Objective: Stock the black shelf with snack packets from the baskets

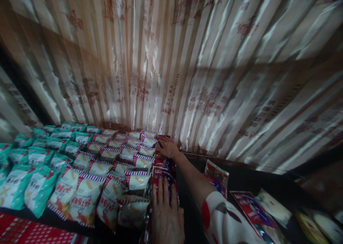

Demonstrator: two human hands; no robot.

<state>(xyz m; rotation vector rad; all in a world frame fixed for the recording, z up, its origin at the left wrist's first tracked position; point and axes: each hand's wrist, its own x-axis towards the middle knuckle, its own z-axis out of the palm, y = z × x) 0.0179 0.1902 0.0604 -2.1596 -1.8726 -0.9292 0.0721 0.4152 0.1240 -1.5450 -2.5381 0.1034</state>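
My left hand (168, 212) lies flat, palm down, with its fingers stretched over a dark red snack packet (160, 172) at the near end of a narrow row. Farther back in the same row, my right hand (167, 148) rests on another dark red packet (163, 161), fingers apart; its palm side is hidden. Directly left of both hands stand rows of white snack bags (138, 181) with red and blue striped edges. My right arm, in a white sleeve with red and dark spots, crosses from the lower right.
Teal snack bags (40, 188) fill the far left. A red basket (34, 231) is at the lower left. Right of my arm, loose packets (217, 176) and a purple-red packet (254, 212) lie on the black surface (241, 178). Printed plastic sheeting (160, 58) hangs behind.
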